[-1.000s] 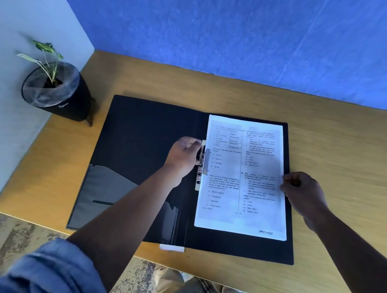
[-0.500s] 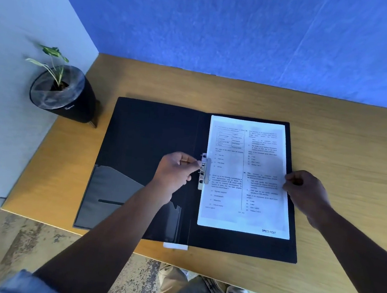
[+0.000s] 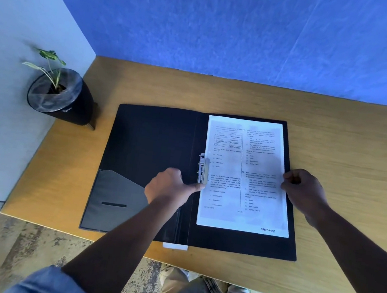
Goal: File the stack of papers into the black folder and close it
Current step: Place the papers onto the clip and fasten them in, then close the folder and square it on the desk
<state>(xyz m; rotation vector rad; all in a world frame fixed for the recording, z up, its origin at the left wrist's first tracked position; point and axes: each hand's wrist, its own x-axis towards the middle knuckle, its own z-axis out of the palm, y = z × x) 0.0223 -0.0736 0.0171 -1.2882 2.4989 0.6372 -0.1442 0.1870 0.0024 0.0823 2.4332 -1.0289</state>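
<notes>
left hand (image 3: 171,187) now lower, loosely curled, fingertip at clip (image 3: 203,169) base; right hand (image 3: 302,189) still fisted, pressing papers (image 3: 244,175) inside open black folder (image 3: 152,142).

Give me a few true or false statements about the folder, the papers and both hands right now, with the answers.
1. The black folder lies open on the table. True.
2. The papers sit on the folder's left half. False: they sit on the right half.
3. The left hand touches the metal clip. True.
4. The right hand rests on the potted plant. False: it rests at the papers' right edge.
</notes>
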